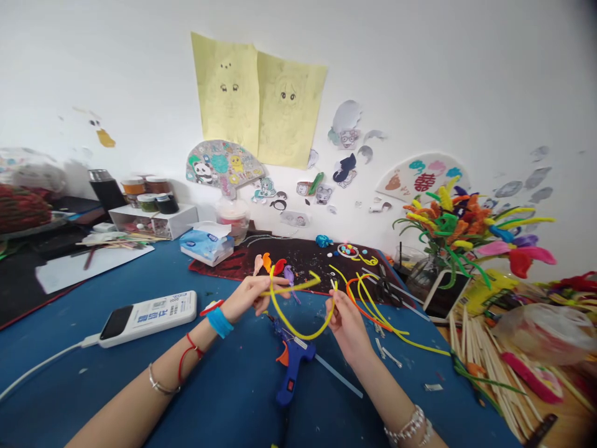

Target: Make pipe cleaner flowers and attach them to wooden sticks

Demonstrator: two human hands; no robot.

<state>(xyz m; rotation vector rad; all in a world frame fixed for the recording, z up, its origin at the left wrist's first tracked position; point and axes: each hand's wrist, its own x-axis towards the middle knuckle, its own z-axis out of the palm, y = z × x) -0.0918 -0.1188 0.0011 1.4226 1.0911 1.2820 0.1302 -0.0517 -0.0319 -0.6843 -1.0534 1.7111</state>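
Note:
A yellow pipe cleaner (298,336) hangs in a U-shaped curve between my two hands. My left hand (249,294) pinches it near a crossing, where one bent end points right. The other end is between the thumb and fingers of my right hand (344,317), with a small pale tip showing above the fingers. Below the curve lies a blue glue gun (290,373) with an orange trigger and a clear glue stick out of its back. Small orange, red and purple fuzzy petal shapes (280,267) appear just beyond my left hand. More yellow pipe cleaners (373,305) and an orange one lie right of my right hand.
A white power bank (172,316) with a cable lies at left, near a tissue pack (206,244). Hair clips (390,356) are scattered at right. Farther right are a phone (445,295), wooden sticks (494,373) and a vase of pipe-cleaner flowers (426,274).

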